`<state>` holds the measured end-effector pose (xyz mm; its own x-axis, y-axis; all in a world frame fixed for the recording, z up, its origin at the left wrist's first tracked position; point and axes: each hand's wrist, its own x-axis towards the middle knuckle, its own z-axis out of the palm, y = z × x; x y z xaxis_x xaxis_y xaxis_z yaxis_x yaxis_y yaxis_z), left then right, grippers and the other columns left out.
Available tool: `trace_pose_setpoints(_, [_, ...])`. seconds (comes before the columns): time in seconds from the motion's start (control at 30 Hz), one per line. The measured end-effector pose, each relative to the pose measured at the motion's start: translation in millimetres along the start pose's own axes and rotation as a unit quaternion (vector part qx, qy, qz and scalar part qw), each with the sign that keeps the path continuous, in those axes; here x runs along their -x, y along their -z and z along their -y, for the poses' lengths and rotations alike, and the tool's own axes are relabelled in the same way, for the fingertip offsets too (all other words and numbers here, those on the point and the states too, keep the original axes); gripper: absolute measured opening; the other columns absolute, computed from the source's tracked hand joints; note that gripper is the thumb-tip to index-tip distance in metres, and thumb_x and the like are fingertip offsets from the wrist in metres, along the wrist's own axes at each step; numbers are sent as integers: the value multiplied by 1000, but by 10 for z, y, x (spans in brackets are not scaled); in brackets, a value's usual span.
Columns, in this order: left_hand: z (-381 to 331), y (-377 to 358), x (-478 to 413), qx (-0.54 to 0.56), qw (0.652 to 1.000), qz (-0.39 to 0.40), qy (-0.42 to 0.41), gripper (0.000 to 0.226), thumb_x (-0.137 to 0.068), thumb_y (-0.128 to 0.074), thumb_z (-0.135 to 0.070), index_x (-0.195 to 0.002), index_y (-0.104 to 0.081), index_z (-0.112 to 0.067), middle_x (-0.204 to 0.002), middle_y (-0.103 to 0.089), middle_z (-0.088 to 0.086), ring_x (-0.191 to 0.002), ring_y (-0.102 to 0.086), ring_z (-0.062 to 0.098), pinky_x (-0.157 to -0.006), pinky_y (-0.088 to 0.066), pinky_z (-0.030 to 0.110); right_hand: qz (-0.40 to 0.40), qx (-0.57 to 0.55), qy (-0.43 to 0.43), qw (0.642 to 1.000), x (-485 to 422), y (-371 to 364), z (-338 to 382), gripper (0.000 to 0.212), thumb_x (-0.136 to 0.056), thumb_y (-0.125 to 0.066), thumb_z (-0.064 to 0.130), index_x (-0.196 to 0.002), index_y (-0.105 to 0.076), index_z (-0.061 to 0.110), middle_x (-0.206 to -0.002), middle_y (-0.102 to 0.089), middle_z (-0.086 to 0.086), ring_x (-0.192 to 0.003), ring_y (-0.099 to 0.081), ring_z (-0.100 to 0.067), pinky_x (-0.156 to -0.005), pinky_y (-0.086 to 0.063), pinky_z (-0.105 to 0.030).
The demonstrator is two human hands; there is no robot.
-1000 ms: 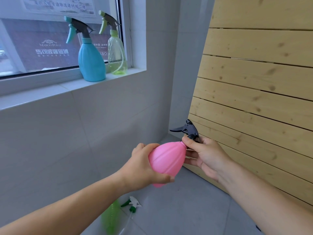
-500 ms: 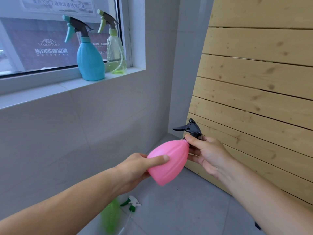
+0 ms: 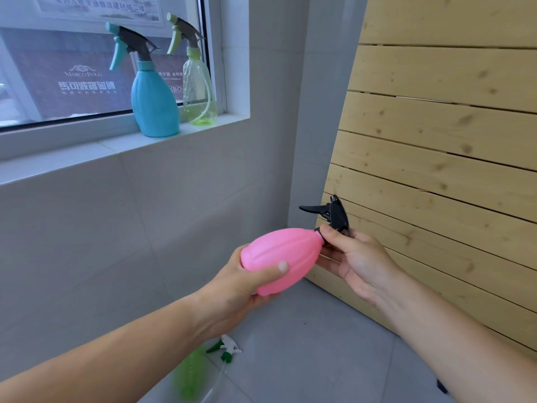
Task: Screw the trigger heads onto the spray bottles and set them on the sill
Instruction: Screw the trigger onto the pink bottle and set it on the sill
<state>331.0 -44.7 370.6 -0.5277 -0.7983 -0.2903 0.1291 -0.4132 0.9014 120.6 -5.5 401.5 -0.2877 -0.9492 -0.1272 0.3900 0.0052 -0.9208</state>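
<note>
A pink spray bottle (image 3: 280, 257) lies tilted in mid-air, neck pointing right. My left hand (image 3: 241, 286) cups its base, thumb across the front. My right hand (image 3: 353, 257) pinches the collar of the black trigger head (image 3: 334, 213) sitting on the bottle's neck. On the white sill (image 3: 87, 155) stand a blue spray bottle (image 3: 154, 106) and a clear green spray bottle (image 3: 199, 91), both upright with trigger heads on. On the floor, partly behind my left forearm, lie a green bottle (image 3: 189, 373) and a white-and-green trigger head (image 3: 225, 349) with its tube.
A slatted wooden panel (image 3: 436, 170) leans against the wall on the right, close behind my right hand. Grey floor tiles (image 3: 305, 359) stretch below. The window (image 3: 72, 68) rises behind the sill bottles.
My left hand has shifted its hold on the pink bottle from the side down to the base. The bottle sits slightly higher. My right hand keeps hold of the trigger head's collar.
</note>
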Motion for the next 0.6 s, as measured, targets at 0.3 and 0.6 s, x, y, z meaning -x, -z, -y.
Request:
trace_pose_setpoints(0.3, [22, -6, 44, -42, 999, 8, -10, 107, -52, -98, -20, -145, -45, -23, -138, -59, 10, -116, -71, 28, -88, -63, 50, -13, -2, 6, 1000, 6, 42, 27, 5, -88, -70, 12, -89, -67, 8, -80, -77, -6, -68, -73, -18, -62, -60, -33])
trace_pose_setpoints(0.6, [47, -46, 79, -36, 996, 75, 36, 78, -51, -103, -35, -123, -72, -33, -124, -76, 2, -110, -74, 23, -81, -63, 40, -15, 9, 14, 1000, 9, 31, 16, 4, -87, -71, 13, -85, -68, 10, -80, -76, -5, -69, -71, -19, -65, -60, -35])
